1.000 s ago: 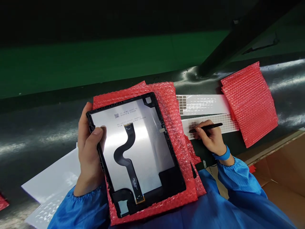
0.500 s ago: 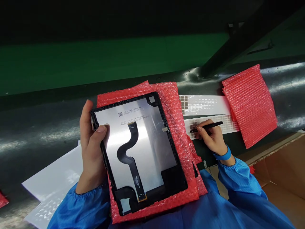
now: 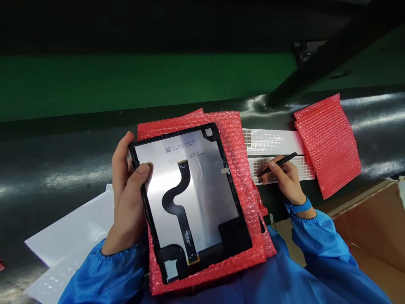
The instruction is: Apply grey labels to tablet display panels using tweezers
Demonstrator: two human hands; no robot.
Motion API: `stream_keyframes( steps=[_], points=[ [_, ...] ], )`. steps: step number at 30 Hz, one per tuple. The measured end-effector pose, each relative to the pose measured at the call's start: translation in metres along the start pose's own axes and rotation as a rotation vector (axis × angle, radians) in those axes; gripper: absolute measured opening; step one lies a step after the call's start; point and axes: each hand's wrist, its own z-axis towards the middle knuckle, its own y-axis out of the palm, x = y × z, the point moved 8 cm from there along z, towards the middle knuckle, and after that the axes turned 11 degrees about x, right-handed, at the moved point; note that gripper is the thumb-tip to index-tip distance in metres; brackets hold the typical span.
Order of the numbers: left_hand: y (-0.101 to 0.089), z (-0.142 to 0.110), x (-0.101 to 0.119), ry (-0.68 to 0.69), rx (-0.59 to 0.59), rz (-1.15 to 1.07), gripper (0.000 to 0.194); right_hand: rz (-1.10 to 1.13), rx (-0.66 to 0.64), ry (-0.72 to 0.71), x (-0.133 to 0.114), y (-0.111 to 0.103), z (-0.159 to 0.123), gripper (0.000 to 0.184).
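Observation:
My left hand (image 3: 126,198) grips the left edge of a tablet screen panel (image 3: 202,198), thumb on its silver back. The panel lies face down on a red bubble-wrap bag (image 3: 236,139), and a black flex cable (image 3: 179,202) curves down its middle. My right hand (image 3: 284,179) pinches black tweezers (image 3: 280,162), tips touching a white sheet of small brown stickers (image 3: 300,166). A second sticker sheet (image 3: 272,141) lies just behind it.
A stack of red bubble-wrap bags (image 3: 329,141) lies at the right on the dark shiny bench (image 3: 63,169). White sheets (image 3: 72,236) lie at the left. A cardboard box (image 3: 376,236) stands at the lower right. A green belt (image 3: 126,84) runs behind.
The view has shifted, so everything sits a little further right. The tweezers have tilted up slightly at the back end. Both hands keep their holds.

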Motion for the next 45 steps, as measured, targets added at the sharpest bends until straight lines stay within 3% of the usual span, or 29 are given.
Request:
stream_keyframes(
  steps=[6, 10, 13, 16, 21, 25, 29, 34, 45],
  points=[
    [0.007, -0.002, -0.001, -0.022, -0.114, -0.066, 0.068, 0.057, 0.011, 0.037, -0.024, 0.006, 0.004, 0.051],
    [0.012, -0.007, 0.011, 0.024, -0.212, -0.111, 0.055, 0.026, -0.052, -0.081, -0.073, 0.021, 0.001, 0.05],
    [0.012, -0.009, 0.012, 0.066, -0.283, -0.121, 0.052, 0.049, -0.09, -0.209, -0.109, 0.041, -0.006, 0.035],
    [0.011, -0.008, 0.0, 0.034, -0.325, -0.181, 0.058, 0.021, -0.214, -0.235, -0.125, 0.084, -0.017, 0.021],
    [0.008, -0.012, -0.014, -0.001, -0.386, -0.31, 0.06, -0.007, -0.464, -0.172, -0.135, 0.178, -0.043, 0.021],
    [0.001, -0.016, -0.019, -0.033, -0.348, -0.343, 0.045, -0.021, -0.51, -0.153, -0.137, 0.216, -0.049, 0.027],
    [-0.008, -0.018, -0.02, -0.058, -0.302, -0.267, 0.014, -0.075, -0.551, -0.121, -0.131, 0.225, -0.045, 0.031],
    [-0.01, -0.019, -0.01, -0.016, -0.352, -0.111, 0.022, -0.121, -0.565, -0.144, -0.13, 0.225, -0.047, 0.027],
    [-0.01, -0.023, -0.002, 0.038, -0.396, -0.098, 0.023, -0.226, -0.521, -0.22, -0.132, 0.221, -0.051, 0.023]
  ],
)
